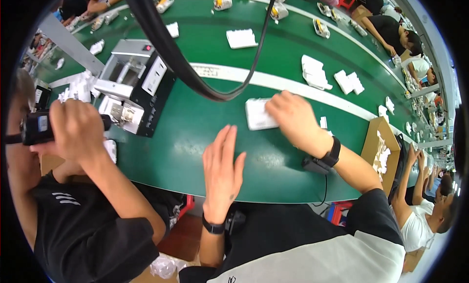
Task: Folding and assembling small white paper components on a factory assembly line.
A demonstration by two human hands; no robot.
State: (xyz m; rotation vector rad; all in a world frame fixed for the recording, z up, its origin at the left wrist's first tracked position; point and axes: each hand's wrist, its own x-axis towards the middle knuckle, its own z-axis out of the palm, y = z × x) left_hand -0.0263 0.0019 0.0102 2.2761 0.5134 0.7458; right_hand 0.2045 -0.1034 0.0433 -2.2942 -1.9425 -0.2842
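Right grip on white part, green belt

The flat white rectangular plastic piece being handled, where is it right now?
In the head view, the flat white rectangular plastic piece lies mid-frame on the green conveyor belt, under the right hand, just below the white stripe.

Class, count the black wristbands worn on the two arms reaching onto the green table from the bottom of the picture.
2. One wristband sits on the left hand, which lies flat on the green table. The other wristband is on the right hand, which touches a white block.
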